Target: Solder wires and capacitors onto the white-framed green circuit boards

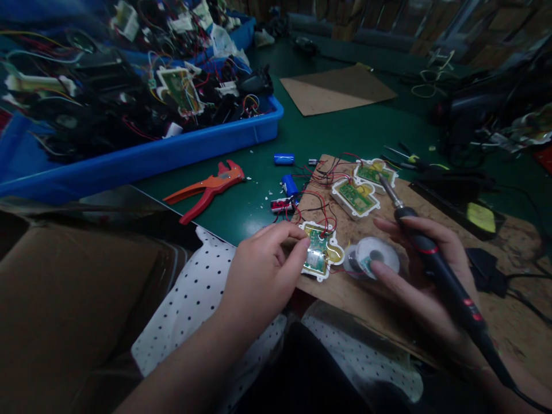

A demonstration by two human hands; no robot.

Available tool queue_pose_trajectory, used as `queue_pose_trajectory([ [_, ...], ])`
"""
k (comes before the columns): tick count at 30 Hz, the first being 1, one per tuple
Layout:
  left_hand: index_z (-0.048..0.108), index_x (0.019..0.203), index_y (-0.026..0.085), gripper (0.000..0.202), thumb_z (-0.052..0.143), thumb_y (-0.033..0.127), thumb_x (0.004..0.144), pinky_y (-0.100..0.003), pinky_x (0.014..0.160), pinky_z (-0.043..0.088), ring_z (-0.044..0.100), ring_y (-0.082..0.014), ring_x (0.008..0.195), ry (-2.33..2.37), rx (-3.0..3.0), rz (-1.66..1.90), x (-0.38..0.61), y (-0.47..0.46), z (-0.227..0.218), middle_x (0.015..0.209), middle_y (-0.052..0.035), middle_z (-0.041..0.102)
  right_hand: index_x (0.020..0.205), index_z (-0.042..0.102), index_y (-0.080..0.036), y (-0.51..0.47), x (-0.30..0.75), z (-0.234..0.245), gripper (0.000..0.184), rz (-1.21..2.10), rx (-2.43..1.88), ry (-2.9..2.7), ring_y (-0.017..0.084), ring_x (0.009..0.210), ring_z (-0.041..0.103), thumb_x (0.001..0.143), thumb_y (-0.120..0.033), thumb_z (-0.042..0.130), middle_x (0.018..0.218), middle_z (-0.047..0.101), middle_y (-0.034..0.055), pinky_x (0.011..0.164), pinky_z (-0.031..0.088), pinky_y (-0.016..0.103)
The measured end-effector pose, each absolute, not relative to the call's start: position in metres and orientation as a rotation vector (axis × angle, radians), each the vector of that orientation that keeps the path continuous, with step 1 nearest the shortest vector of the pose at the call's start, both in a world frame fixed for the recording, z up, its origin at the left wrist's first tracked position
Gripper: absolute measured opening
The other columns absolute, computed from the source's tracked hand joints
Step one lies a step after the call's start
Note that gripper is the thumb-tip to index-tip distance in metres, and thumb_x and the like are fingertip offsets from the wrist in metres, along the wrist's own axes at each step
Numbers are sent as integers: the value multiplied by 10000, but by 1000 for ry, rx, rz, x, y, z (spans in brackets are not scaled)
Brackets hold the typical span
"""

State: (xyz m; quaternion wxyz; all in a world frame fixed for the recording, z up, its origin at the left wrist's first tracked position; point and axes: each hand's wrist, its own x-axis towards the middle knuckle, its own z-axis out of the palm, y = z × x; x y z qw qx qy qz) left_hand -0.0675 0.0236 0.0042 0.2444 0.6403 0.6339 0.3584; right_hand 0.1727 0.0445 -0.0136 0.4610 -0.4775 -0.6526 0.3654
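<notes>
My left hand (269, 261) has thumb and index finger pinched together over the left edge of a green circuit board in a white housing (317, 256). What is between the fingertips is hidden. In my right hand (431, 276) is a soldering iron (435, 259), its metal tip pointing up and left toward two more circuit boards in white housings (354, 196) (376, 171). My right thumb reaches over a spool of solder wire (377, 257) standing beside the nearest board. Red and black wires run from the boards to blue cylindrical cells (290, 185).
A brown work board (405, 319) lies on the green table. Red-handled cutting pliers (211, 187) lie left, below a blue bin (241, 133) heaped with wired parts. At right are a black stand with a yellow sponge (482, 217) and screwdrivers (409, 158). A cardboard sheet (336, 91) lies behind.
</notes>
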Motion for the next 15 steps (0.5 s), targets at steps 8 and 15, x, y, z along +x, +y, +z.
queue_pose_trajectory([
  [8, 651, 914, 206, 106, 577, 270, 955, -232, 504, 401, 593, -107, 561, 1715, 1576, 1027, -66, 24, 3, 700, 27, 682, 1308, 549, -340, 45, 172, -14, 705, 918, -1172, -1585, 286, 1291, 596, 687, -173, 838, 1312, 662, 42, 1136, 481, 493],
  [15, 610, 931, 221, 120, 528, 291, 983, -253, 517, 416, 657, -157, 640, 1675, 1594, 970, -67, 22, 2, 751, -8, 708, 1259, 618, -372, 43, 166, -12, 811, 859, -1278, -1483, 361, 1249, 614, 537, -127, 895, 1262, 687, 103, 1123, 447, 603],
])
